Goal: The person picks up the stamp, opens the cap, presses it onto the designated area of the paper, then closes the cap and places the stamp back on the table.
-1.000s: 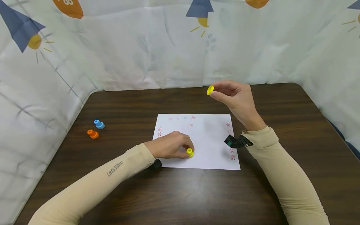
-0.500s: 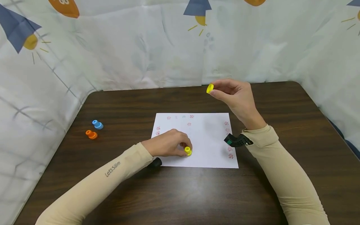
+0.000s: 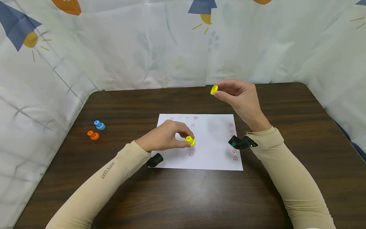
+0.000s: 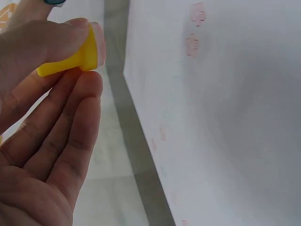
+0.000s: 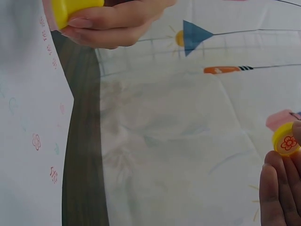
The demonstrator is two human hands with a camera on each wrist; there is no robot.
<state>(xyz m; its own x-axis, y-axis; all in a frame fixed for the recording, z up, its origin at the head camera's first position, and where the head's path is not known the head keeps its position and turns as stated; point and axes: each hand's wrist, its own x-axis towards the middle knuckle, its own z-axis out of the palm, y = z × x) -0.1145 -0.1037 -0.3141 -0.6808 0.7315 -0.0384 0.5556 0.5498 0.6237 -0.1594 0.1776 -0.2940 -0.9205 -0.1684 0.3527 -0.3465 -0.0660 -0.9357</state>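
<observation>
Over the white sheet (image 3: 214, 143), my left hand (image 3: 166, 136) pinches a yellow stamp (image 3: 190, 140) between thumb and fingers. In the left wrist view, the stamp (image 4: 88, 52) shows a pale pink face turned towards the sheet, with a gap between them. Small red flower prints (image 3: 191, 154) lie on the paper just below the stamp. Higher up, near the table's far edge, my right hand (image 3: 243, 101) holds a yellow cap (image 3: 213, 90) by its rim. A red flower marks the cap (image 5: 287, 142) in the right wrist view.
A blue stamp (image 3: 99, 125) and an orange stamp (image 3: 93, 135) stand on the dark wooden table (image 3: 128, 105) at the left. More faint prints line the sheet's top and right edges. A patterned white curtain (image 3: 177, 57) hangs behind the table.
My left hand has lifted the yellow stamp off the paper and moved slightly away from me, uncovering red prints beneath. My right hand keeps its hold on the cap, nearly still.
</observation>
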